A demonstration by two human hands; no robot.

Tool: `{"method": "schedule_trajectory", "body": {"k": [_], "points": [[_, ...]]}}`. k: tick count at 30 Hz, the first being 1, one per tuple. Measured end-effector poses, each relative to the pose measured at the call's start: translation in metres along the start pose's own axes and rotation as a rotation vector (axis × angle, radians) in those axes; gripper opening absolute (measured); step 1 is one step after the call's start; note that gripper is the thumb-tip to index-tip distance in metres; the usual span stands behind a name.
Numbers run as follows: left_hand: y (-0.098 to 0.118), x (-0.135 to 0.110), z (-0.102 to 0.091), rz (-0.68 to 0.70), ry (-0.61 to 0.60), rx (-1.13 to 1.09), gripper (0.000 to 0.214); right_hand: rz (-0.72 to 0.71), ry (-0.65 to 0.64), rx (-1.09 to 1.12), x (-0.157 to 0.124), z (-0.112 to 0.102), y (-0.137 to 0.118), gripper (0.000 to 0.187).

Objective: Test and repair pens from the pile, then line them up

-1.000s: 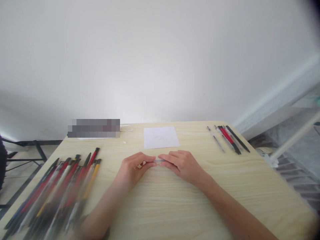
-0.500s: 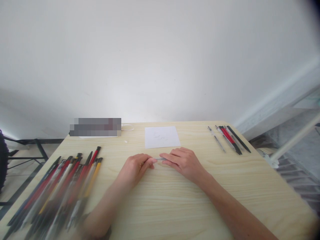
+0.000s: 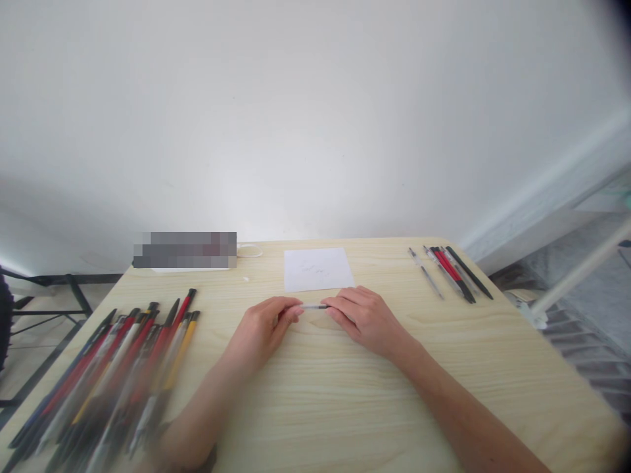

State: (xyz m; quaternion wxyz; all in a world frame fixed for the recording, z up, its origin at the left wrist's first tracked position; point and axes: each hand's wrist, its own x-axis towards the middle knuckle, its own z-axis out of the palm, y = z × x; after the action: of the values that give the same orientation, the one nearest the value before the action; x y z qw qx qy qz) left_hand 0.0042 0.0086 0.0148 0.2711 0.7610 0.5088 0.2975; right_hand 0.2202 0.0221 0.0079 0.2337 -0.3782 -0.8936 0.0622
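Gripping, head view: left hand [image 3: 266, 325] and right hand [image 3: 362, 318] each pinch one end of a slim pen [image 3: 311, 307] between thumb and fingers.
Pen position: level, over the table [image 3: 320, 414], on the near side of the paper sheet [image 3: 315, 268].
Change from earlier frame: fingertips stand farther apart; a longer clear length shows, with a dark section at the right fingertips.
Obstruction: fingers conceal both pen ends; right knuckles reach the sheet's near right corner in this view.
Left side: large pen bunch [image 3: 118, 355], red, yellow, black and clear, blurred toward the near end.
Right side: smaller pen group [image 3: 446, 266], red, black and clear.
Far left corner: pixelated block [image 3: 187, 249]; white cord [image 3: 254, 255] beside it.
Writing: faint marks on the sheet, illegible.
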Motion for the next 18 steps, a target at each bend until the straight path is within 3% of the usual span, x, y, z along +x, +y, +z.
{"method": "schedule_trajectory", "body": {"k": [9,18], "points": [[-0.002,0.001,0.001,-0.076,0.044,-0.009,0.023,0.049,0.024,-0.045,-0.005,-0.009,0.014,0.024],[-0.010,0.002,0.005,-0.137,0.067,-0.071,0.018,0.097,0.018,-0.031,-0.005,-0.008,0.012,0.023]]}}
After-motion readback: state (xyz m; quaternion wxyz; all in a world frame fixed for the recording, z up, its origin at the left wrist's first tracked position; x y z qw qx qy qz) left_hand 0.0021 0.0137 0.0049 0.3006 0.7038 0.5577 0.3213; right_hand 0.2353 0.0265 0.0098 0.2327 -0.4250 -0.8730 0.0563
